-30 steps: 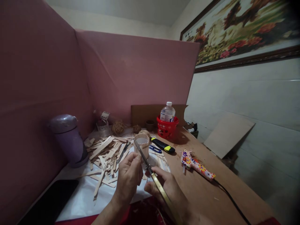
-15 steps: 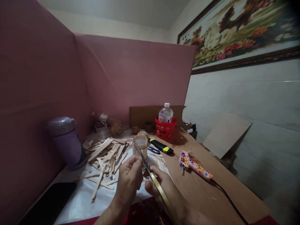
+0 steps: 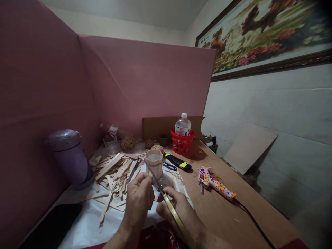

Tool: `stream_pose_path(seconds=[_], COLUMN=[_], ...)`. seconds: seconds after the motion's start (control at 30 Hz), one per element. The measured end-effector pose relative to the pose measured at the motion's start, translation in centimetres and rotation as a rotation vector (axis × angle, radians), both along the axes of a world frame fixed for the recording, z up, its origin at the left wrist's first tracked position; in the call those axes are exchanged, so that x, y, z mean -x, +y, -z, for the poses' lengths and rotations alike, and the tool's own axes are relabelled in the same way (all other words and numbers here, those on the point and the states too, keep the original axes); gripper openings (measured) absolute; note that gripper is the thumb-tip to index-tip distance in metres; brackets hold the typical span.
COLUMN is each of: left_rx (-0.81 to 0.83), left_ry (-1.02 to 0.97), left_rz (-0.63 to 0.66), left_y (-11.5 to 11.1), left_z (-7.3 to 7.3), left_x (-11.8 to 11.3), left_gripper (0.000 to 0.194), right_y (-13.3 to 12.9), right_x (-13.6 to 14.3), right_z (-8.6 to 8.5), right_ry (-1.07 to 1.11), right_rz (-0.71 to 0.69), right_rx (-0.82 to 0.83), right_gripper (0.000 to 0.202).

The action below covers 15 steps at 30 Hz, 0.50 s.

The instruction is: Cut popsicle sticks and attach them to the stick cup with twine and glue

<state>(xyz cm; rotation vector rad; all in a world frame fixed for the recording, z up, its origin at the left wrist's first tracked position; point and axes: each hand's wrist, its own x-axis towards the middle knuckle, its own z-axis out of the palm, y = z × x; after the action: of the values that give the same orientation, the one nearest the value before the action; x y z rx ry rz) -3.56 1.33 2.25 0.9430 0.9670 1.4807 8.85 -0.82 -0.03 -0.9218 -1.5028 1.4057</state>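
Note:
My right hand [image 3: 178, 209] is closed around the gold handle of a pair of scissors [image 3: 172, 207], whose dark blades point up and away to the left. Thumb and fingers of my left hand [image 3: 140, 195] are pinched together beside the blades; whatever they hold is hidden or too small to make out. Just beyond the blade tips stands a cup ringed with wooden sticks [image 3: 155, 163], pale inside. Below my hands, at the bottom edge, is a red shiny container [image 3: 155, 237], partly covered by them.
Loose craft sticks [image 3: 116, 176] are heaped on the left. Behind lie twine balls [image 3: 128, 142] and a red bucket [image 3: 181, 145] holding a bottle. Blue snips [image 3: 169, 166], a utility knife [image 3: 178, 161] and a corded glue gun [image 3: 215, 183] lie right; a purple flask [image 3: 70, 162] stands left.
Both hands and the scissors have shifted slightly left in view, and the view itself has moved a little. The red container below shows more now. The left pinch stays closed.

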Motion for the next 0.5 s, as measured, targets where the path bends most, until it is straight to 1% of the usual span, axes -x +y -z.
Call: stream_pose_path(seconds=[0.13, 0.2, 0.27, 0.37, 0.4, 0.43, 0.5], left_rx=[-0.059, -0.086, -0.105, -0.099, -0.085, -0.067, -0.033], left_ry=[0.041, 0.052, 0.068, 0.117, 0.146, 0.189, 0.335], left_rz=[-0.131, -0.188, -0.215, -0.224, -0.223, -0.220, -0.231], left_y=[0.4, 0.6, 0.8, 1.3, 1.6, 1.9, 2.6], left_z=[-0.6, -0.8, -0.8, -0.3, -0.1, 0.2, 0.7], left_x=[0.5, 0.7, 0.9, 1.3, 1.5, 1.8, 2.4], left_gripper=[0.023, 0.022, 0.023, 0.029, 0.032, 0.035, 0.042], right_y=[-0.2, -0.2, 0.0, 0.3, 0.3, 0.4, 0.4], right_x=[-0.1, -0.3, -0.8, -2.1, -2.4, -2.8, -3.2], right_z=[-0.2, -0.6, -1.1, -1.7, -1.8, -1.9, -2.1], right_ry=[-0.001, 0.025, 0.054, 0.085, 0.085, 0.081, 0.076], right_rz=[-0.007, 0.040, 0.121, 0.206, 0.224, 0.240, 0.246], right_rx=[0.040, 0.064, 0.121, 0.254, 0.273, 0.283, 0.301], right_gripper=[0.056, 0.058, 0.058, 0.050, 0.046, 0.043, 0.039])
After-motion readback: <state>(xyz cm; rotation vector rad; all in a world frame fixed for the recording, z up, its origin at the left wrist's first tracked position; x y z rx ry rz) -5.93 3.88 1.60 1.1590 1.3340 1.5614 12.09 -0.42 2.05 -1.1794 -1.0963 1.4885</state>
